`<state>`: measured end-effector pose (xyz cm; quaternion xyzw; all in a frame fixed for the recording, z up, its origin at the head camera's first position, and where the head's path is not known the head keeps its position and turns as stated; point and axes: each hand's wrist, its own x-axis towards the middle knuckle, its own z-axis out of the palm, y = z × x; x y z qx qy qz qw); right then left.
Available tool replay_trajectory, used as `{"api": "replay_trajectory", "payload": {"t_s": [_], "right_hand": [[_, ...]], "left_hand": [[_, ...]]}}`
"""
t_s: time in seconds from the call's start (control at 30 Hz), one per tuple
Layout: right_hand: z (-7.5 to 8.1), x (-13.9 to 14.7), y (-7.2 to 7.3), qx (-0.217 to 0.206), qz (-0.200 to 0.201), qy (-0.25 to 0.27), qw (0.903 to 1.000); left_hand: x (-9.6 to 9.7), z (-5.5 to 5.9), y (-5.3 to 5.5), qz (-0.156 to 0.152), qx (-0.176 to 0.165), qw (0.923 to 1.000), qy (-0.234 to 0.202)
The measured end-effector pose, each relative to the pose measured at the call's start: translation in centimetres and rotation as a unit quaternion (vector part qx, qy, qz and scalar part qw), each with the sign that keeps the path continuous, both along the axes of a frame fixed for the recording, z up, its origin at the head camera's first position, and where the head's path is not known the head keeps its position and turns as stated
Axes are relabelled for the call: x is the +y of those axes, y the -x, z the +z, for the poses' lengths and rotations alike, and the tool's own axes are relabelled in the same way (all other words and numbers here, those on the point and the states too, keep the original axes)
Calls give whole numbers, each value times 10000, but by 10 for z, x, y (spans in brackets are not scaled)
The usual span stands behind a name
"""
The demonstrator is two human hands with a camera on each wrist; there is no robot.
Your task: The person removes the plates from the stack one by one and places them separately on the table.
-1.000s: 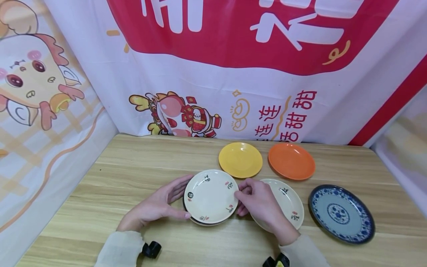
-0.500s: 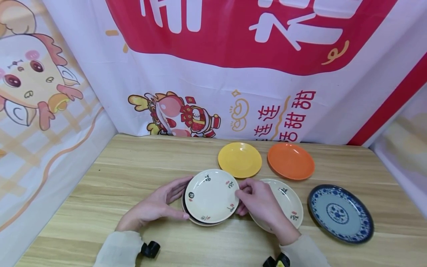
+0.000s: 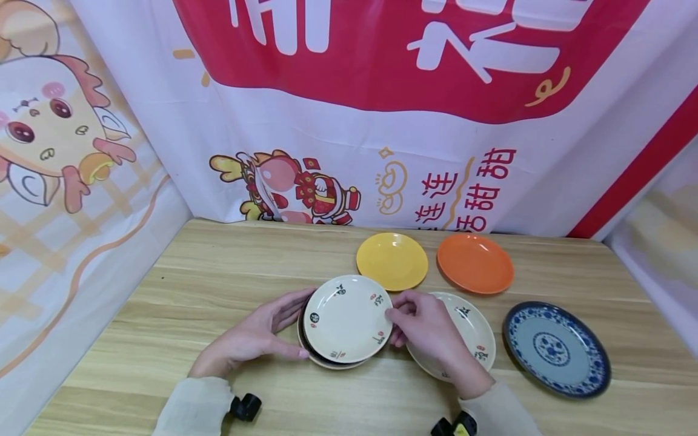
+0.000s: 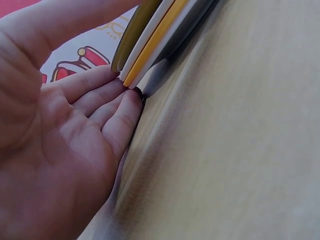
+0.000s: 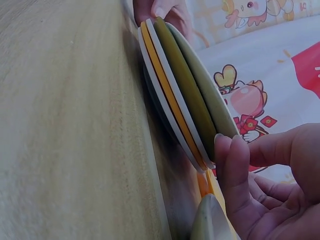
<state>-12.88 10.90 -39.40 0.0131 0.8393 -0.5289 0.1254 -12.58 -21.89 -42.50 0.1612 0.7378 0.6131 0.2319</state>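
A cream plate with small printed motifs [image 3: 347, 318] tops a stack of several plates. My right hand [image 3: 428, 327] pinches its right rim between thumb and fingers. Seen from the right wrist, this plate's near side is lifted, leaving a wedge-shaped gap above the olive plate [image 5: 181, 75]. Below that come white and yellow-orange rims [image 5: 162, 82], with a darker plate underneath. Around the stack's left side my left hand [image 3: 259, 333] is spread, thumb at the front. Its straight fingers [image 4: 117, 125] touch the plate edges in the left wrist view.
Behind the stack lie a yellow plate [image 3: 392, 261] and an orange plate [image 3: 475, 264]. Another cream plate [image 3: 473, 333] sits partly under my right forearm. A blue-patterned plate [image 3: 557, 350] is at the far right of the wooden table [image 3: 136, 363]. Printed cloth [image 3: 327, 133] hangs behind.
The top cream plate has slid slightly right and up with my right hand, baring more of the dark rim at its left. My left hand stays nearly still.
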Motion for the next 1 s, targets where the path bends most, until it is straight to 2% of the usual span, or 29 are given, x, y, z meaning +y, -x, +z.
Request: {"api": "replay_trajectory", "payload": {"t_s": [0.23, 0.53, 1.0], "right_hand": [[2, 6, 0, -7, 15, 181, 9998], [4, 11, 2, -38, -99, 232, 9997], [8, 18, 5, -223, -177, 76, 9996]], "left_hand": [[-1, -1, 1, -11, 37, 10000, 56], [1, -1, 2, 16, -79, 10000, 41], [1, 2, 2, -5, -40, 9998, 192]]}}
